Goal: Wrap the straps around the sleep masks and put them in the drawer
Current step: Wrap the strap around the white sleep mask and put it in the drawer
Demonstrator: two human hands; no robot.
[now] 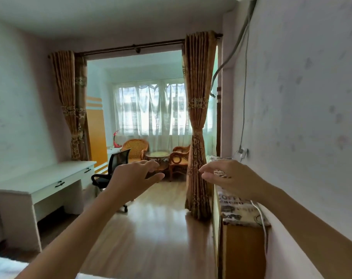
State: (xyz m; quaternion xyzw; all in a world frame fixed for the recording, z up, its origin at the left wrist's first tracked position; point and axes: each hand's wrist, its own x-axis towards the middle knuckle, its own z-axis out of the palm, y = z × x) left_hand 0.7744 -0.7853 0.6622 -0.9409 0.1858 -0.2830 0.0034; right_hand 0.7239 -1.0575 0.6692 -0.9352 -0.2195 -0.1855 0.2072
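Observation:
No sleep mask shows anywhere in the head view. My left hand (pixel 134 178) is stretched out in front of me at chest height, fingers spread and curled, holding nothing. My right hand (pixel 229 177) is raised beside it, about a hand's width to the right, fingers apart and empty, with a ring on one finger. A white desk (pixel 36 185) with two black-handled drawers, both closed, stands along the left wall. A low wooden cabinet (pixel 241 244) under a printed cloth (pixel 236 210) stands against the right wall, just below my right forearm.
A black office chair (pixel 112 168) sits at the desk's far end. Brown curtains (pixel 199 125) frame an opening to a sunroom with wicker chairs (pixel 136 149) and a small round table. A white cable (pixel 261 220) hangs over the cabinet. Wooden floor (pixel 151 228) runs down the middle.

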